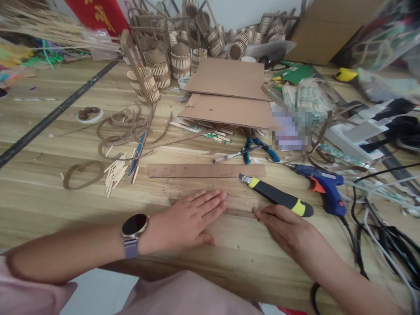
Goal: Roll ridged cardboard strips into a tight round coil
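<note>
A narrow brown cardboard strip [241,213] lies on the wooden table in front of me. My left hand [200,214] rests flat with its fingers stretched out, covering the strip's left part. At the strip's right end, my right hand [282,225] pinches it between thumb and fingers. Just beyond that hand lies a black and yellow utility knife [277,195], its tip pointing left. A wider flat cardboard strip [203,170] is a little farther off, parallel to the narrow one.
To the right are a blue glue gun [323,186] and tangled cables. Blue-handled pliers [259,148], cardboard sheets [229,78] and stick baskets [144,83] stand or lie farther back. Left are cut sticks [115,175], a cardboard ring [82,175] and a small white dish [90,115].
</note>
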A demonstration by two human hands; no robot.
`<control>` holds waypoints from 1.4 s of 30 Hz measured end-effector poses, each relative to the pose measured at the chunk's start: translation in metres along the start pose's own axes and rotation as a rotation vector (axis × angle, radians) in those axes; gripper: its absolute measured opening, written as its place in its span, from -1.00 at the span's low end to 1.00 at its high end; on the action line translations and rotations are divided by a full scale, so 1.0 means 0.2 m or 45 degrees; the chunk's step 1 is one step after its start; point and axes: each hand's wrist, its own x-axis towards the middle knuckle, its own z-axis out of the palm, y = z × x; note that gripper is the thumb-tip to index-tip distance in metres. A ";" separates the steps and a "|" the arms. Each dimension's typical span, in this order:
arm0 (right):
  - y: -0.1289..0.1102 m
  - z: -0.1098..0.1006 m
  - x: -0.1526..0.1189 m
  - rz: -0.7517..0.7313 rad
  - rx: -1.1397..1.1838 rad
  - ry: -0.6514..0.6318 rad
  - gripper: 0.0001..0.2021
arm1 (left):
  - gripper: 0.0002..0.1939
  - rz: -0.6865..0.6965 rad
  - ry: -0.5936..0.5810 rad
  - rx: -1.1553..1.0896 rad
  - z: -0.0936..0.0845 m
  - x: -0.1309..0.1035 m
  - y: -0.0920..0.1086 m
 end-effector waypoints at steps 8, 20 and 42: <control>0.02 0.05 -0.01 -0.086 -0.169 0.098 -0.69 | -0.23 -0.317 -0.057 0.300 -0.03 -0.26 -0.07; 0.01 -0.04 0.17 -0.124 -0.319 0.151 -0.70 | -0.21 0.212 0.113 0.200 -0.07 0.09 -0.02; 0.08 -0.14 -0.02 0.799 0.241 -0.009 -0.63 | -0.26 0.142 -0.099 0.035 0.00 0.11 -0.12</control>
